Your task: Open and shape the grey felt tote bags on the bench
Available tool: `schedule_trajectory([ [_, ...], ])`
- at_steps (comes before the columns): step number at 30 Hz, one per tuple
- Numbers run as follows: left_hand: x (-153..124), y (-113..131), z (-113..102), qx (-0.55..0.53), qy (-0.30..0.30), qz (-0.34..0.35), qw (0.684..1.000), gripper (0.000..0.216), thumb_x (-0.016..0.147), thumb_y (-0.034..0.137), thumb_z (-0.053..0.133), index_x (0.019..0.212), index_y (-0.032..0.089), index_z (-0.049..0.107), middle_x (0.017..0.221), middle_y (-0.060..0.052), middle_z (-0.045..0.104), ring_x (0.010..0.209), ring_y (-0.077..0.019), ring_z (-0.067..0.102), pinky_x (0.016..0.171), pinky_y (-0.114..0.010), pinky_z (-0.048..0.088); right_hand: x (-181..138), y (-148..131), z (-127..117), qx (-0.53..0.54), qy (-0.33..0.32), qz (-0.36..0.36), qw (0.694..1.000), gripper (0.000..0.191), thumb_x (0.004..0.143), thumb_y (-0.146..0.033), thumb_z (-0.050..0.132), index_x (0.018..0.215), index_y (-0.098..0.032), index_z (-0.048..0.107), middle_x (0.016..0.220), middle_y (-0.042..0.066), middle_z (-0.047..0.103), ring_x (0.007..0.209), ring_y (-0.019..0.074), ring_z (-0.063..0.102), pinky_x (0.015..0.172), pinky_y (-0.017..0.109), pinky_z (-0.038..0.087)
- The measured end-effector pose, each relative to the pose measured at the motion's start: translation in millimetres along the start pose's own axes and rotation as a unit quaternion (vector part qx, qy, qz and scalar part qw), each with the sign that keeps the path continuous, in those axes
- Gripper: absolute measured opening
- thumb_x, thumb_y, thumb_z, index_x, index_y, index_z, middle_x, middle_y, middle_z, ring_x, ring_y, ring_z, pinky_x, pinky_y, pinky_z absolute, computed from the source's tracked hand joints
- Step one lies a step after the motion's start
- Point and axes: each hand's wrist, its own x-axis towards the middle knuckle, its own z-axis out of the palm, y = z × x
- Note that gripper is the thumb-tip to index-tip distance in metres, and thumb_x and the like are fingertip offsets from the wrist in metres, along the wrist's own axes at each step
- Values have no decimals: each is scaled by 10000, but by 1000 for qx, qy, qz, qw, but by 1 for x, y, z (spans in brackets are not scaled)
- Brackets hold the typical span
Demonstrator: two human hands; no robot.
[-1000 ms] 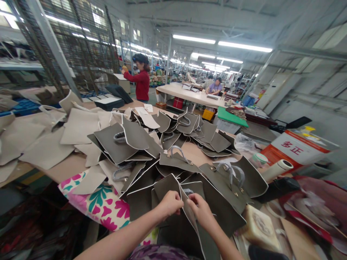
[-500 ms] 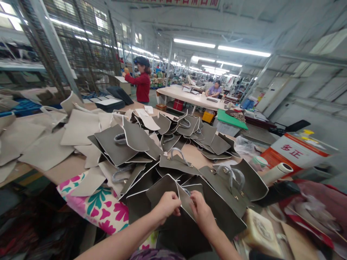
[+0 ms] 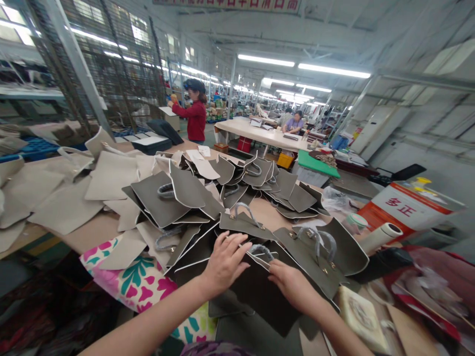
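At least ten dark panels (image 3: 295, 195) with pale edges overlap on the tabletop (image 3: 269, 210), one of them the held panel (image 3: 267, 296) directly in front of the wearer. At least seven grey-wrapped handles (image 3: 311, 235) show among them, and at least six beige panels (image 3: 113, 175) lie to the left. There is one patterned cloth (image 3: 139, 279) at the near edge, one white cylinder (image 3: 380, 239) and one cream-coloured block (image 3: 361, 316) at the right. Two co-workers (image 3: 196, 116) are clearly visible farther back, one in red and one in purple.

Among the containers are one green-lidded tub (image 3: 356, 221), one orange-and-white box (image 3: 401, 207), one pale bin (image 3: 313, 177) under a green cover (image 3: 317, 163), and one yellow crate (image 3: 285, 159). What they hold is hard to make out at this distance and angle.

The left hand (image 3: 226, 262) is loosely spread, its fingers apart over the top edge of the held panel; whether they touch it is unclear. The right hand (image 3: 291, 284) is curled closed, pinching that panel's upper edge just beside its handle (image 3: 262, 249).
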Motion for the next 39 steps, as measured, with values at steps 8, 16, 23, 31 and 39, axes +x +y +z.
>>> schedule_trajectory([
  [8,21,-12,-24,51,-239,25,969,183,808,273,495,905,233,645,820,0,650,766,-152,570,685,-202,370,8,10,-54,-70,-56,-71,993,119,782,-170,502,696,-209,574,758,4,574,700,148,535,633,231,367],
  [16,18,-1,-32,26,-258,-38,965,155,782,288,519,801,210,651,707,21,633,664,-129,555,588,-169,340,8,20,-44,-251,68,-33,965,128,829,-245,505,729,-173,539,741,40,577,663,170,518,612,279,322],
  [23,36,27,-18,54,-249,-5,967,177,791,293,499,778,196,647,683,-14,628,611,-152,545,541,-197,320,9,-1,-46,-246,77,-115,959,180,859,-266,459,723,-172,530,714,44,569,660,172,508,603,290,308],
  [31,41,28,-17,-20,-258,-24,966,192,772,306,509,762,203,670,589,27,579,534,-117,468,492,-178,288,0,2,-52,-74,72,-59,993,317,764,-245,573,1067,-205,487,953,41,598,836,189,542,728,293,400],
  [39,42,35,-22,10,-249,-14,968,167,759,276,523,794,228,679,630,22,614,573,-125,510,516,-185,301,3,1,-55,-38,50,-33,997,99,785,-236,543,872,-201,577,848,14,561,786,155,528,688,247,401],
])
